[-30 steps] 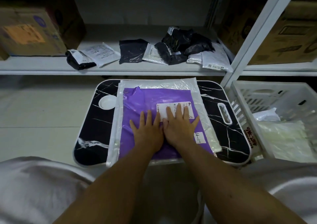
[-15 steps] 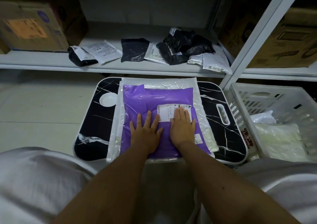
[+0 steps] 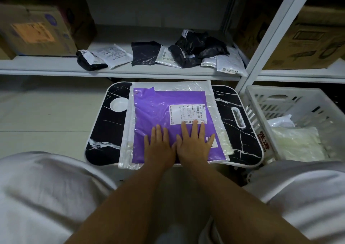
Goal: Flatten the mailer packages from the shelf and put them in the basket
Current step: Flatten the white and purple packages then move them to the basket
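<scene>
On the black tray (image 3: 104,128), left hand (image 3: 159,147) and right hand (image 3: 194,144) press flat-fingered on one purple mailer (image 3: 155,113).

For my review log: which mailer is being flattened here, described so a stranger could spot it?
Look at the black marble-pattern tray table below the white shelf. On it, atop a clear plastic mailer, lies the purple mailer under both flat hands. It is the only purple one; the shelf's mailers are black or white.

Head view looks down (close) at tray (image 3: 240,143).

A storeroom — metal shelving (image 3: 119,72), cardboard boxes (image 3: 35,31), mailers (image 3: 186,53).
</scene>
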The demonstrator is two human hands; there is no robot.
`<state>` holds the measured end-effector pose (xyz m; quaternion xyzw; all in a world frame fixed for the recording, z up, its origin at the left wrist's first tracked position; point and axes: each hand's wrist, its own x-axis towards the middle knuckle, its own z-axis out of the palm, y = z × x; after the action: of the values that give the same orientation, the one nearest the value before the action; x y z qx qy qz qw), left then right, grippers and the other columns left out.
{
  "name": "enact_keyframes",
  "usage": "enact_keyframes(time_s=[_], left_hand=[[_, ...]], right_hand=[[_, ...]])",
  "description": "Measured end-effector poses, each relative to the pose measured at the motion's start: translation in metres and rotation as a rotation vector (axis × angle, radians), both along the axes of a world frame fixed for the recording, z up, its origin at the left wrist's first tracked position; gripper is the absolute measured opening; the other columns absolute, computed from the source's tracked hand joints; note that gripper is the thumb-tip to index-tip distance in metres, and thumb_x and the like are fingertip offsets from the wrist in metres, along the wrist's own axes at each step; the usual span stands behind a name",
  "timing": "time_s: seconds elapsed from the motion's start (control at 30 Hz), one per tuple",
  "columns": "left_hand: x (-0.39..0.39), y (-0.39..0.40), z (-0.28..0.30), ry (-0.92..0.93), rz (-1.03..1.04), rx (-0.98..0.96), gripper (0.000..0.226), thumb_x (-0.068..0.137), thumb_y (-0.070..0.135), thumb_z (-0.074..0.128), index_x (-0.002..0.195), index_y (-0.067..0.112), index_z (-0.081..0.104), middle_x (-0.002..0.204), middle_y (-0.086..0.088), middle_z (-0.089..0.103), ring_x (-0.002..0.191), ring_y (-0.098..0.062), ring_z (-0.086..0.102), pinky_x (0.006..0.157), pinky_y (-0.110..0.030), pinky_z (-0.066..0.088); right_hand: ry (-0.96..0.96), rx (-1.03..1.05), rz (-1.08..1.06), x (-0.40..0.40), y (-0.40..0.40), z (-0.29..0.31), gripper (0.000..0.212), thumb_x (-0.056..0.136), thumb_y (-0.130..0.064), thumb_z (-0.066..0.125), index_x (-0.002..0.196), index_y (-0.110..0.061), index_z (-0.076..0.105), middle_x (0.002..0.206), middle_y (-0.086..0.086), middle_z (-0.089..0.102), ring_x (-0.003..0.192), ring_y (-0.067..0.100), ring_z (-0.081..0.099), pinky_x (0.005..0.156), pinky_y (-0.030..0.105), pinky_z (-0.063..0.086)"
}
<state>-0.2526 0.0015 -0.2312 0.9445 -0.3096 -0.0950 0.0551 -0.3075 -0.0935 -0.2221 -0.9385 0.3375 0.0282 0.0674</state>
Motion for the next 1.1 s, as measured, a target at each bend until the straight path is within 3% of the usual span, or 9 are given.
enact_keyframes(time_s=[0.27, 0.4, 0.47, 0.57, 0.67, 0.73, 0.83, 0.97, 1.1], left_hand=[[0.004, 0.003, 0.0, -0.015, -0.014, 0.029, 0.068, 0.098, 0.056, 0.017, 0.153, 0.016, 0.008, 0.16, -0.012, 0.007, 0.148, -0.028, 0.007, 0.118, -0.047, 0.012], [0.016, -0.006, 0.014, -0.114, 0.062, -0.001, 0.069, 0.096, 0.056, 0.028, 0.15, 0.013, 0.019, 0.144, -0.01, 0.041, 0.129, -0.027, 0.041, 0.1, -0.043, 0.037], [0.025, -0.014, 0.023, -0.107, 0.095, -0.027, 0.069, 0.096, 0.054, 0.031, 0.149, 0.012, 0.02, 0.137, -0.011, 0.045, 0.121, -0.028, 0.045, 0.094, -0.043, 0.041], [0.046, -0.028, 0.031, -0.174, 0.054, -0.012, 0.063, 0.097, 0.051, 0.03, 0.147, 0.013, 0.026, 0.14, -0.015, 0.038, 0.127, -0.031, 0.038, 0.099, -0.044, 0.036], [0.061, -0.034, 0.022, -0.181, -0.056, 0.025, 0.065, 0.099, 0.051, 0.023, 0.151, 0.014, 0.017, 0.159, -0.015, 0.011, 0.146, -0.033, 0.008, 0.115, -0.049, 0.016], [0.064, -0.031, 0.008, -0.086, -0.065, 0.026, 0.067, 0.099, 0.054, 0.016, 0.154, 0.018, 0.005, 0.161, -0.009, -0.003, 0.148, -0.032, -0.003, 0.118, -0.053, 0.008], [0.063, -0.027, -0.006, -0.043, -0.056, 0.013, 0.067, 0.097, 0.057, 0.012, 0.153, 0.024, -0.003, 0.161, -0.006, -0.007, 0.147, -0.034, -0.005, 0.118, -0.055, 0.005], [0.064, -0.027, -0.007, -0.047, -0.037, -0.003, 0.067, 0.098, 0.057, 0.014, 0.154, 0.023, 0.001, 0.162, -0.005, -0.001, 0.148, -0.032, 0.002, 0.117, -0.054, 0.006], [0.07, -0.038, 0.006, -0.113, 0.074, -0.072, 0.065, 0.098, 0.052, 0.022, 0.151, 0.015, 0.018, 0.151, -0.006, 0.035, 0.135, -0.029, 0.034, 0.112, -0.048, 0.023]], right_hand=[[0.038, 0.002, 0.078, -0.01, -0.014, -0.005, 0.058, 0.101, -0.053, 0.016, 0.154, -0.03, 0.006, 0.163, 0.004, 0.004, 0.15, 0.029, 0.002, 0.117, 0.056, 0.002], [-0.082, -0.082, 0.049, 0.004, -0.021, 0.011, 0.042, 0.101, -0.04, 0.034, 0.137, -0.02, 0.042, 0.14, 0.005, 0.046, 0.129, 0.027, 0.04, 0.106, 0.048, 0.029], [-0.137, -0.148, 0.05, 0.019, -0.028, 0.019, 0.035, 0.097, -0.034, 0.04, 0.125, -0.017, 0.051, 0.13, 0.006, 0.051, 0.121, 0.026, 0.044, 0.102, 0.047, 0.032], [-0.148, -0.128, 0.128, 0.04, -0.039, 0.022, 0.041, 0.098, -0.036, 0.042, 0.133, -0.016, 0.048, 0.149, 0.009, 0.038, 0.139, 0.029, 0.03, 0.11, 0.052, 0.025], [-0.055, -0.019, 0.192, 0.047, -0.05, 0.014, 0.056, 0.102, -0.044, 0.03, 0.151, -0.019, 0.024, 0.163, 0.004, 0.009, 0.149, 0.027, 0.004, 0.116, 0.057, 0.008], [-0.023, 0.015, 0.205, 0.046, -0.054, 0.006, 0.059, 0.102, -0.048, 0.023, 0.154, -0.022, 0.013, 0.163, 0.002, 0.001, 0.15, 0.027, -0.003, 0.115, 0.059, 0.003], [-0.031, 0.018, 0.223, 0.046, -0.054, -0.002, 0.06, 0.101, -0.051, 0.021, 0.154, -0.026, 0.012, 0.163, 0.003, 0.0, 0.149, 0.03, -0.003, 0.115, 0.06, 0.002], [-0.056, 0.009, 0.2, 0.049, -0.057, -0.004, 0.058, 0.099, -0.053, 0.025, 0.151, -0.028, 0.021, 0.161, 0.004, 0.015, 0.147, 0.03, 0.013, 0.113, 0.058, 0.013], [-0.102, -0.087, 0.133, 0.063, -0.062, 0.006, 0.054, 0.096, -0.054, 0.032, 0.136, -0.02, 0.043, 0.137, 0.004, 0.047, 0.126, 0.027, 0.041, 0.103, 0.048, 0.031]])
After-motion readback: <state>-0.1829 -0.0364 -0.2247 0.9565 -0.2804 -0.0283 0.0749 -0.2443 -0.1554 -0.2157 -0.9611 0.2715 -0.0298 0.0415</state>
